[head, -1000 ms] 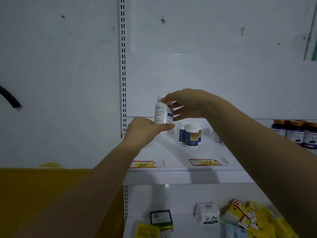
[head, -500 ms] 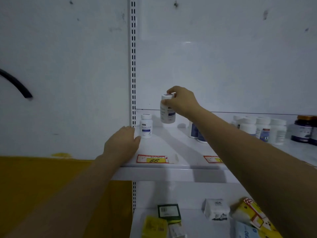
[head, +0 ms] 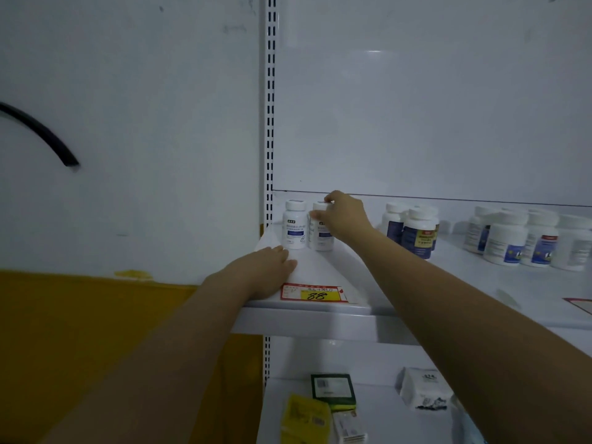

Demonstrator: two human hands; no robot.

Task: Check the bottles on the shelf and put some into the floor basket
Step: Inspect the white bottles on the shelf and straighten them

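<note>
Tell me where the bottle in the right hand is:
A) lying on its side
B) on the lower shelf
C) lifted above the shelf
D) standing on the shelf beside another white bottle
D: the right hand pinches the bottle at its cap, and it stands upright on the shelf, base level with the other white bottle beside it.
</note>
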